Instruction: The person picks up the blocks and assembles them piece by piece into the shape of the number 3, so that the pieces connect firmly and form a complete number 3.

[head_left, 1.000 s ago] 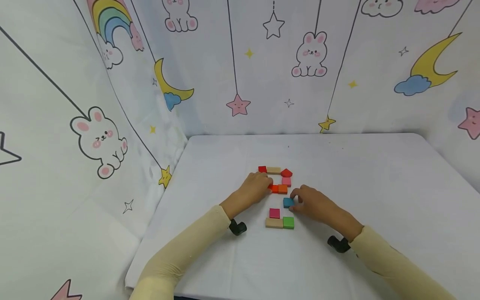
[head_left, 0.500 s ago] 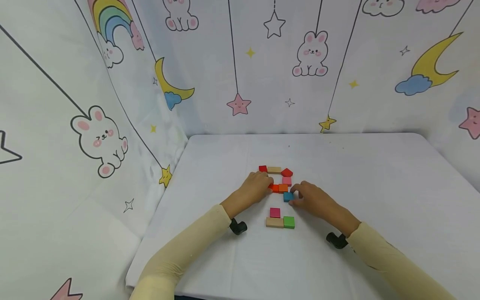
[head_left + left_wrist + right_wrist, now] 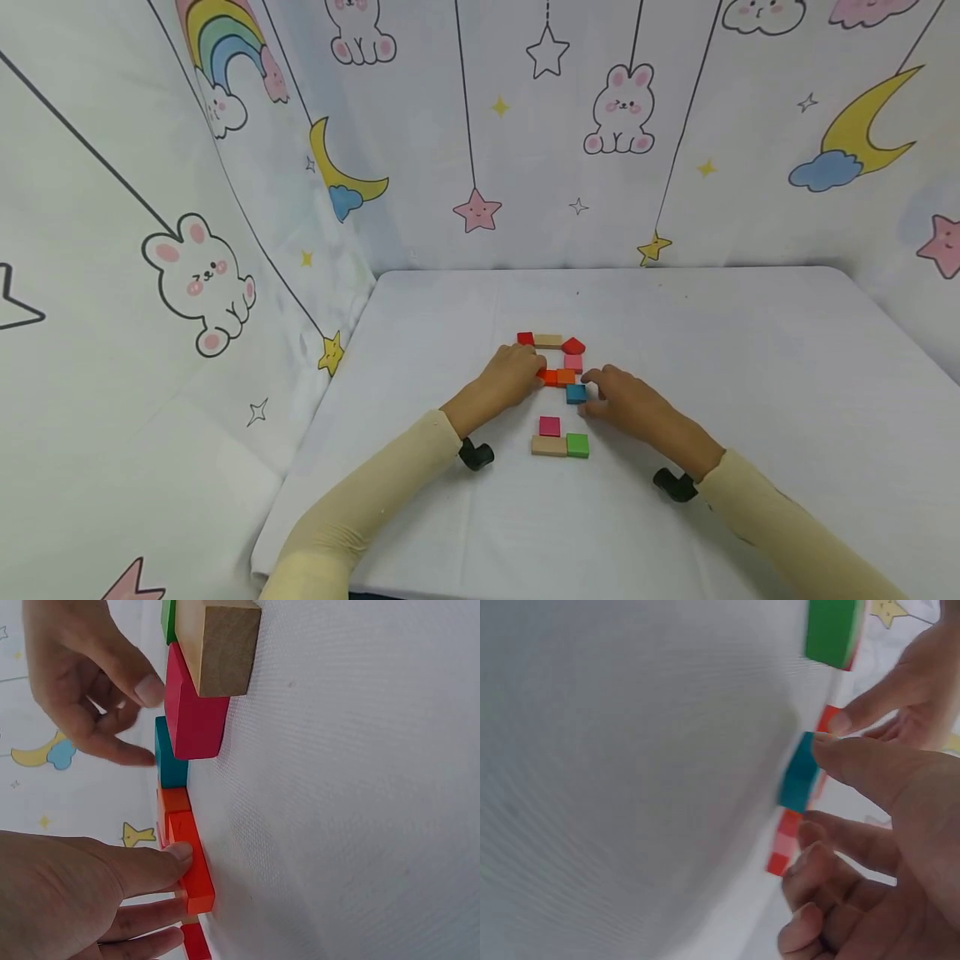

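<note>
Wooden blocks lie on the white table in a figure-like outline. My left hand point(image 3: 512, 375) pinches the orange-red block point(image 3: 192, 862), its thumb on the near face and fingers at the far side. This block adjoins an orange block point(image 3: 566, 378). Just below the orange block lies a blue block point(image 3: 576, 395). My right hand point(image 3: 628, 404) is at the blue block's right side, thumb and index finger spread around it and slightly apart from it in the head view. A magenta block point(image 3: 550, 427) lies lower, above a plain wood block point(image 3: 549, 447) and a green block point(image 3: 577, 446).
Above the hands are a red block point(image 3: 525, 338), a long plain wood block point(image 3: 548, 342), a red pointed block point(image 3: 573, 346) and a pink block point(image 3: 573, 363). A patterned white cloth point(image 3: 420, 150) hangs behind the table point(image 3: 750, 350).
The right hand has slid the blue block away from me, up against the orange block, and its fingers have since loosened around it. The left hand has stayed in place.
</note>
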The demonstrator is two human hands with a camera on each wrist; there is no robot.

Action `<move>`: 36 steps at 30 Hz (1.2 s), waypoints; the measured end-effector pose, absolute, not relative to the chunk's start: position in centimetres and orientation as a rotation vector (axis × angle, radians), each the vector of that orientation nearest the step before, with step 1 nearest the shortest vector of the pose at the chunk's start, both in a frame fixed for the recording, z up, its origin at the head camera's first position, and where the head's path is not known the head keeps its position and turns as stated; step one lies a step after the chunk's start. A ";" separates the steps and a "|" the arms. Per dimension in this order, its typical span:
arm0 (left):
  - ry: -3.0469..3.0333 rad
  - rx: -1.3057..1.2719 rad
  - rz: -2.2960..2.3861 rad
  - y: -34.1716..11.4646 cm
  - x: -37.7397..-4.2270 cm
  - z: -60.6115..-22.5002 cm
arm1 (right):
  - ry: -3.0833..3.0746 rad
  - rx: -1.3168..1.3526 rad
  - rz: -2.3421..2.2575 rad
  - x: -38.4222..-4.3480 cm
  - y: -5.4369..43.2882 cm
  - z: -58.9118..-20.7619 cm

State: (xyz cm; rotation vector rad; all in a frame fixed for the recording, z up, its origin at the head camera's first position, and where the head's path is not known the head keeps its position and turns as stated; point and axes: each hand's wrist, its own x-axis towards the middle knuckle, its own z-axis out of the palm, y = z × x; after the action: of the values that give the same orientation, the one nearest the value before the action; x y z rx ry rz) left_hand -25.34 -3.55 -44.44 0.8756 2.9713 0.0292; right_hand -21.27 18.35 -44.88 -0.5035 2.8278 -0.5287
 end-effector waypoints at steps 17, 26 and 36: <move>2.978 0.879 -0.007 -3.5 -25.6 -44.9 | 2.743 -0.544 -0.456 -16.3 17.4 -43.3; 2.982 0.886 0.005 -3.6 -25.6 -45.0 | 2.870 -0.483 -0.448 -17.1 17.9 -44.3; 2.979 0.871 0.027 -3.5 -25.6 -44.9 | 2.895 -0.460 -0.488 -17.5 17.9 -44.8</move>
State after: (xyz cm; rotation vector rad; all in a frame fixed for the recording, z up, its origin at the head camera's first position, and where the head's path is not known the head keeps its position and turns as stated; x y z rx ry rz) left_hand -25.60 -3.53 -44.94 0.8707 2.9787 0.0274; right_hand -17.53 17.89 -44.81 -0.4601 2.8950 -0.4883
